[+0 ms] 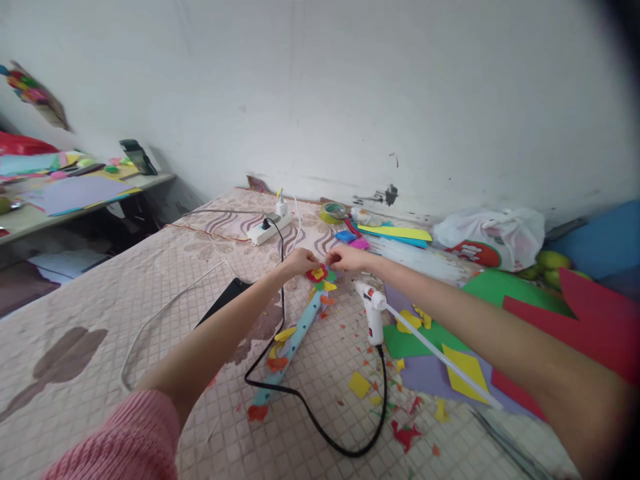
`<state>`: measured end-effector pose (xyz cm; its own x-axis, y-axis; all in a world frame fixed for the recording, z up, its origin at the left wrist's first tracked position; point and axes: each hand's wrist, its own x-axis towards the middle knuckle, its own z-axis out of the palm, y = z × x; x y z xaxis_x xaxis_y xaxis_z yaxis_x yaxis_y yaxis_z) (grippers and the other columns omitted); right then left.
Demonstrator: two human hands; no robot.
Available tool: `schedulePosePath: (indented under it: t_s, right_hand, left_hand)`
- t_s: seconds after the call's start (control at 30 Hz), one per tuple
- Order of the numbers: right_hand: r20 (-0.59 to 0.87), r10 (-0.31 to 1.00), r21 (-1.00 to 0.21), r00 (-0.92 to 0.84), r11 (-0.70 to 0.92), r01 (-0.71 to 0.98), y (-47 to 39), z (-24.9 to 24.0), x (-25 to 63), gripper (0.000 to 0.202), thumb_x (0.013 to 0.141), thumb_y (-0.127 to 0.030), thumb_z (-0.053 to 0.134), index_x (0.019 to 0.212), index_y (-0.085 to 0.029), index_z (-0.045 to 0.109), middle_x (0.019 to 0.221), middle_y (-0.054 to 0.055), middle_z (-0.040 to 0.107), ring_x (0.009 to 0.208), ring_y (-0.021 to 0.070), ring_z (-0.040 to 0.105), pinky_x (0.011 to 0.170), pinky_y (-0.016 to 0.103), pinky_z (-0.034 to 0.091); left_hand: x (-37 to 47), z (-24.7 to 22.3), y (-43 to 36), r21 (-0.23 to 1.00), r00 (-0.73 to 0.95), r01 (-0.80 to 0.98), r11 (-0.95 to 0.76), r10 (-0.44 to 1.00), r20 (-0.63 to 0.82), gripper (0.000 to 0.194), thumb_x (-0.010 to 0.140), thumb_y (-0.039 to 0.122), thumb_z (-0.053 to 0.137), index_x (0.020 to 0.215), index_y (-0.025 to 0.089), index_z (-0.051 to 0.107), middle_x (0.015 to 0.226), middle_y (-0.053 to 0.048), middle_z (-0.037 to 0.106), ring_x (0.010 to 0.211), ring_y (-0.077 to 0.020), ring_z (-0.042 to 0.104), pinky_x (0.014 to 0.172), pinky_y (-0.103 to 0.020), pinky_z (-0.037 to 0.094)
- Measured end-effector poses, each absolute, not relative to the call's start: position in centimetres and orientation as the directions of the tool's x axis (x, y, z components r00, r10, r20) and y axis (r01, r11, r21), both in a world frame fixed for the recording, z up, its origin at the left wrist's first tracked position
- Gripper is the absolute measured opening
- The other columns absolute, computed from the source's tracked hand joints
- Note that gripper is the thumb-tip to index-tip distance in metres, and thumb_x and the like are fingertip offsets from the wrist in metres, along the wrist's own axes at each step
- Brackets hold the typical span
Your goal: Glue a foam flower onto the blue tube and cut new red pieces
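At the far end of a light blue dotted strip (301, 330) is a red flower with a yellow centre (317, 275). My left hand (301, 261) is closed in a pinch at the flower's left edge. Just to its right, my right hand (346, 258) has its fingertips pressed together beside the flower; what lies between them is too small to make out. Green and yellow pieces (329, 286) sit below the flower. Along the strip are orange and yellow cut pieces (277, 363). A white glue gun (373, 313) with a long glue stick lies under my right forearm.
The gun's black cable (320, 417) loops across the strip to a white power strip (270, 229). Coloured sheets (480, 290) and paper scraps (405, 435) lie on the right. Tape (333, 213) and a plastic bag (493, 237) stand by the wall. A black phone-like object (223, 301) lies left.
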<state>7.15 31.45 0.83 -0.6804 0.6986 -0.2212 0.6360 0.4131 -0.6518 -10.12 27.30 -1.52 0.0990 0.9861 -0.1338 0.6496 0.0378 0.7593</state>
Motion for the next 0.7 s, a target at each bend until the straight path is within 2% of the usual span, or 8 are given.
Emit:
schedulePosePath:
  t_s: [0.3, 0.57, 0.7]
  right_hand:
    - [-0.2, 0.718, -0.659, -0.666, 0.405, 0.634, 31.4, 0.8, 7.5, 0.016, 0.066, -0.006, 0.056, 0.08, -0.011, 0.064, 0.073, 0.002, 0.066, 0.063, 0.0106, 0.057, 0.055, 0.018, 0.043]
    - [-0.173, 0.749, -0.643, -0.639, 0.406, 0.65, 30.9, 1.6, 8.4, 0.011, 0.075, -0.02, 0.054, 0.079, -0.012, 0.06, 0.069, 0.001, 0.062, 0.057, 0.0097, 0.052, 0.048, 0.018, 0.04]
    - [-0.159, 0.758, -0.619, -0.632, 0.422, 0.663, 30.8, 1.7, 8.3, 0.012, 0.076, -0.024, 0.054, 0.079, -0.013, 0.06, 0.069, 0.001, 0.062, 0.056, 0.0099, 0.052, 0.049, 0.019, 0.04]
  left_hand:
    - [-10.1, -1.5, 27.9, 0.723, 0.149, 0.69, -0.029, 0.984, -0.102, 0.013, 0.067, 0.025, 0.065, 0.071, 0.013, 0.069, 0.067, -0.004, 0.068, 0.061, -0.0129, 0.059, 0.052, -0.019, 0.043]
    - [-11.1, -1.5, 27.4, 0.735, 0.12, 0.678, 0.005, 0.986, -0.118, 0.035, 0.072, 0.035, 0.063, 0.097, 0.011, 0.064, 0.079, -0.007, 0.069, 0.065, -0.0146, 0.062, 0.052, -0.02, 0.045]
    - [-11.1, -1.4, 27.1, 0.729, 0.108, 0.685, 0.009, 0.988, -0.114, 0.04, 0.067, 0.031, 0.069, 0.1, 0.01, 0.063, 0.079, -0.007, 0.069, 0.066, -0.0158, 0.063, 0.054, -0.021, 0.045]
